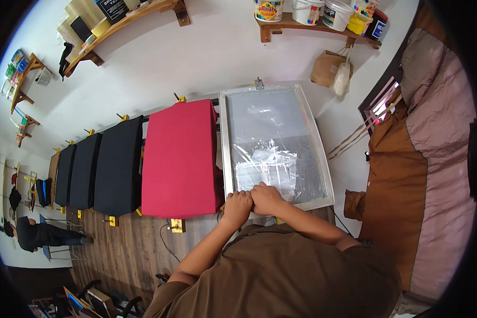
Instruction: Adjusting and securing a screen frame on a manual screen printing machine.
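A screen-printing frame (224, 140) with a pale metal border lies in front of me. Its mesh is grey, and shiny, wrinkled clear film covers a whitish patch (267, 169) in the nearer half. At the near edge of the frame, left of its middle, my left hand (238, 205) is closed with fingers curled. My right hand (266, 197) touches it on the right, also closed, over the near end of the film. Whatever the two hands grip is hidden beneath the fingers. A small metal clamp (258, 83) stands at the frame's far edge.
Left of the frame is a red fabric-covered board (179, 159), followed by several black ones (118, 167) in a row with yellow brackets. Wall shelves (302, 24) carry tubs. Brown and pinkish cloth (395, 196) hangs at right. Another person (40, 233) is far left.
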Demonstrator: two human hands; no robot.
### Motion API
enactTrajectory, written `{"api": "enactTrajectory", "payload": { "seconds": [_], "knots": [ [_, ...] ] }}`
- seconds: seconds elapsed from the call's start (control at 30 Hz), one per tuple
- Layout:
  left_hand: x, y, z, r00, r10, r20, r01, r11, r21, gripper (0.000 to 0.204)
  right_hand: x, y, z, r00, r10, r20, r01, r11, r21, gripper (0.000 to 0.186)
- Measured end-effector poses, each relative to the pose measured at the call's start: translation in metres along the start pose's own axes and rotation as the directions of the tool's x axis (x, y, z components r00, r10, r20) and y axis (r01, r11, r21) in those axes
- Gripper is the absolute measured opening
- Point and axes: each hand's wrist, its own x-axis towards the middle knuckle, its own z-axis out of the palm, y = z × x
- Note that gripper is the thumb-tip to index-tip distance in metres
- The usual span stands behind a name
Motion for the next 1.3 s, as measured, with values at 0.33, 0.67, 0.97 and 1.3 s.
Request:
{"api": "enactTrajectory", "payload": {
  "seconds": [0.33,0.67,0.97,1.3],
  "knots": [
    [0.035,-0.023,0.003,0.975,-0.220,0.036,0.223,0.957,-0.185,0.008,0.036,0.013,-0.028,0.954,0.071,0.291,-0.070,0.997,-0.014,0.022],
    [0.079,-0.051,-0.001,0.947,-0.124,0.296,0.169,0.977,-0.130,0.023,0.068,0.039,-0.027,0.949,0.002,0.315,-0.014,0.999,0.034,0.030],
    [0.056,-0.036,-0.005,0.958,-0.117,0.263,0.176,0.961,-0.214,0.019,0.044,0.026,-0.019,0.970,0.088,0.226,-0.096,0.995,0.022,0.036],
    [0.065,-0.051,-0.004,0.979,-0.024,0.203,0.078,0.962,-0.263,0.017,0.049,0.032,-0.021,0.972,0.108,0.209,-0.126,0.989,0.073,0.036]
  ]
}}
